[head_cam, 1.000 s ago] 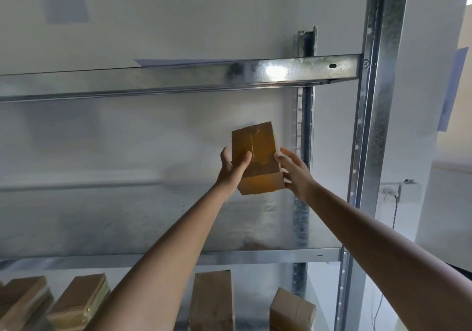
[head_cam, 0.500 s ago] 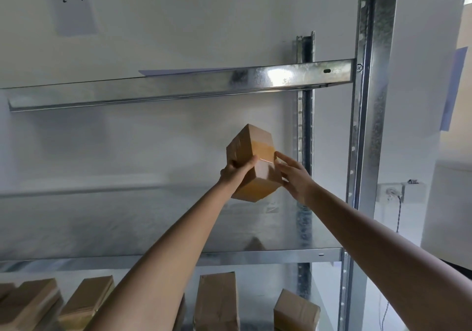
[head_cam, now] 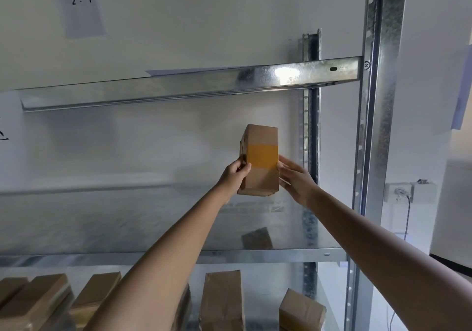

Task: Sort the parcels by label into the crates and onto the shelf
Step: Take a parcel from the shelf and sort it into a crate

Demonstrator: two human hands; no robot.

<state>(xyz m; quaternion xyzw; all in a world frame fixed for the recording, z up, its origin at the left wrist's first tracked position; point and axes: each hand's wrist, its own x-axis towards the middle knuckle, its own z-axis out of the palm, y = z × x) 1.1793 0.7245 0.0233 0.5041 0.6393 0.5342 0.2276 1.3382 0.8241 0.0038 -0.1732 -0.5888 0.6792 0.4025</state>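
Galvanised shelf (head_cam: 127,228) lies wide and bare under both hands, its front edge below the wrists. Left hand (head_cam: 233,177) grips the upright parcel (head_cam: 260,162) by its left edge, fingers curled; right hand (head_cam: 297,182) presses flat-fingered on the opposite side, steel upright (head_cam: 310,126) just beyond it.

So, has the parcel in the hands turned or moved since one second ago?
Yes. The parcel has turned upright, its taped face towards the camera, and sits a little closer to the rear upright.

Parcel (head_cam: 259,160) upright between both hands, above shelf (head_cam: 153,231), more parcels (head_cam: 222,300) below
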